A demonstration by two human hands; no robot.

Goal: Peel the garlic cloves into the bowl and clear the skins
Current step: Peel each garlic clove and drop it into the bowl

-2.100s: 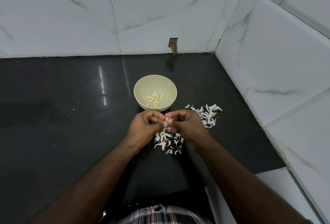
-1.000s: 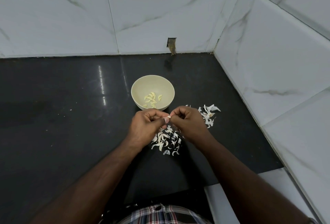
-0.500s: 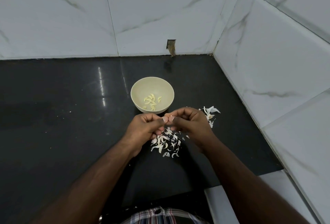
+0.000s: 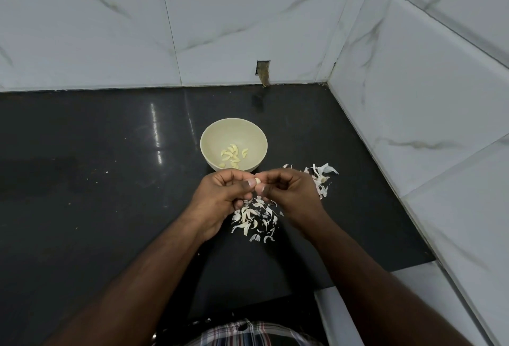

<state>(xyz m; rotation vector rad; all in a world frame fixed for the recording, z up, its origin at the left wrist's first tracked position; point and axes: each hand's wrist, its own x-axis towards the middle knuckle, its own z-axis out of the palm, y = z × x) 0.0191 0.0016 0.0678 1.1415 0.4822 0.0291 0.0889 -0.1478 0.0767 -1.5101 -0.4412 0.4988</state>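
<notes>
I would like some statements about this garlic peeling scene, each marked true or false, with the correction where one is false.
1. The bowl holds peeled cloves. True.
2. The bowl stands nearer to the person than the hands. False: it stands beyond the hands, toward the back wall.
3. Both the left hand and the right hand pinch one garlic clove between their fingertips. True.
4. The skins lie inside the bowl. False: they lie on the dark counter, under the hands and to their right.
5. The counter is white. False: it is black; the tiled walls are white.
</notes>
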